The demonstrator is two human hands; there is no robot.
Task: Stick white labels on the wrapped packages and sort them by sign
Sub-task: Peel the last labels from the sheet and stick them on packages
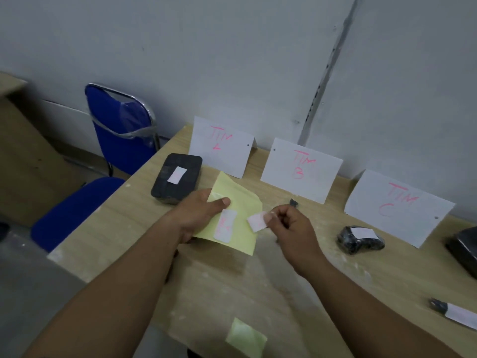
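"White rectangular paper label, the peeled one: where does it sit in the head view?"

"Off its sheet, in the air above the pale wooden table. The right hand pinches its right end between thumb and fingertips. The rest of it sticks out to the left and slightly downward, toward the yellow waxy backing sheet."

"And the other hand?"

"The left hand grips that sheet by its left edge, thumb on top, with a second white label not yet peeled from it. It is busy, so I judge the sticking falls to the right hand."

"Which way does the label have to travel?"

"Rightward, most likely. The flat black wrapped package on the left already carries a label. It sits by the white paper sign marked TIM, whose letter I cannot make out. The small lumpy black wrapped bundle in front of the TIM C sign carries one too. A third black package, cut off by the right edge, shows no label in the part visible. It lies well apart from the grip, beyond the bundle, on the right hand's own side."

"Anything under the TIM B sign?"

"Only a small dark object I cannot identify. The pink writing on the held label is too faint to read, so I cannot tell which sign it belongs to."
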